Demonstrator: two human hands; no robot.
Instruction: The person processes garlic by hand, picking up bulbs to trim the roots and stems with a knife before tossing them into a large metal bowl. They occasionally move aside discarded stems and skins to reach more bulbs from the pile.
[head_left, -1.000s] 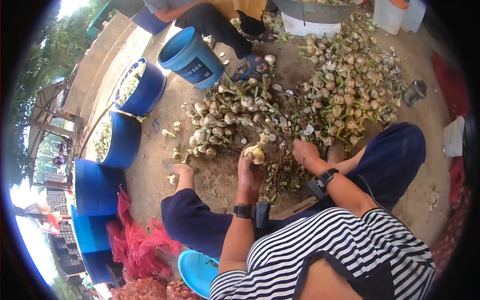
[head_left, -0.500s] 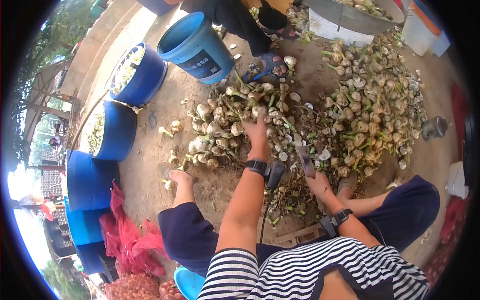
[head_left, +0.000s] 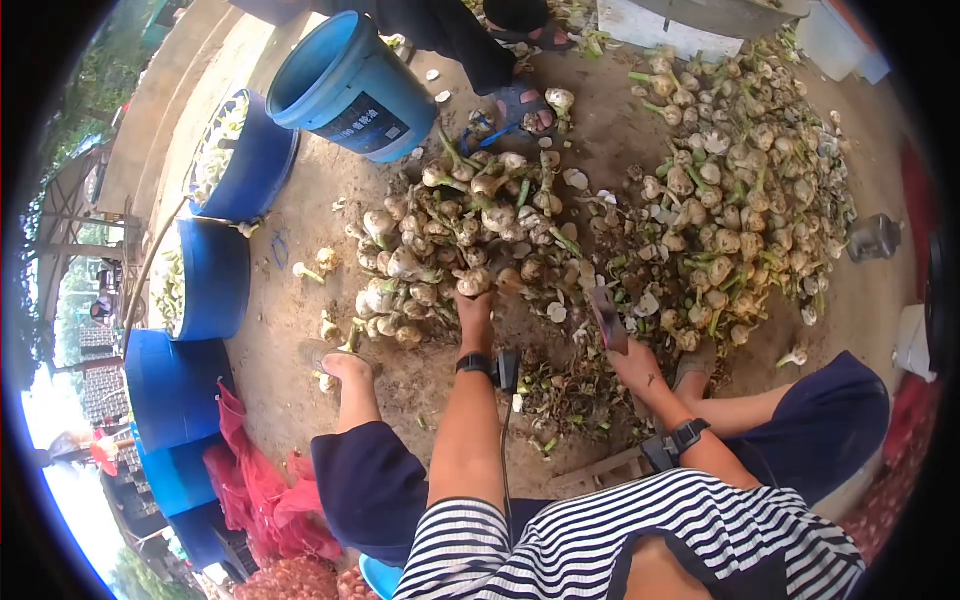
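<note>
while the person sits low on the dirt ground (head_left: 290, 330) with knees apart, the left hand (head_left: 476, 305) reaches forward and its fingers close on a garlic bulb (head_left: 473, 283) at the near edge of the heap of garlic (head_left: 460, 235), judged a convenient pick because that edge lies closest to the reach. the bulb sits at the fingertips, touching its neighbours in the heap; it is pale, papery and soil-stained, round, with its stalk end hidden among the others. the right hand (head_left: 635, 362) rests nearer the body, fingers clamped round the handle of a knife (head_left: 606, 318), blade pointing up and away from the palm, apparently kept ready and clear of the reaching arm. trimmed roots and stalks (head_left: 575, 395) lie just below both hands, between the legs. beyond the fingers, to the left, stands a blue bucket (head_left: 345, 85); another person's sandalled foot (head_left: 522, 105) is past the heap.
</note>
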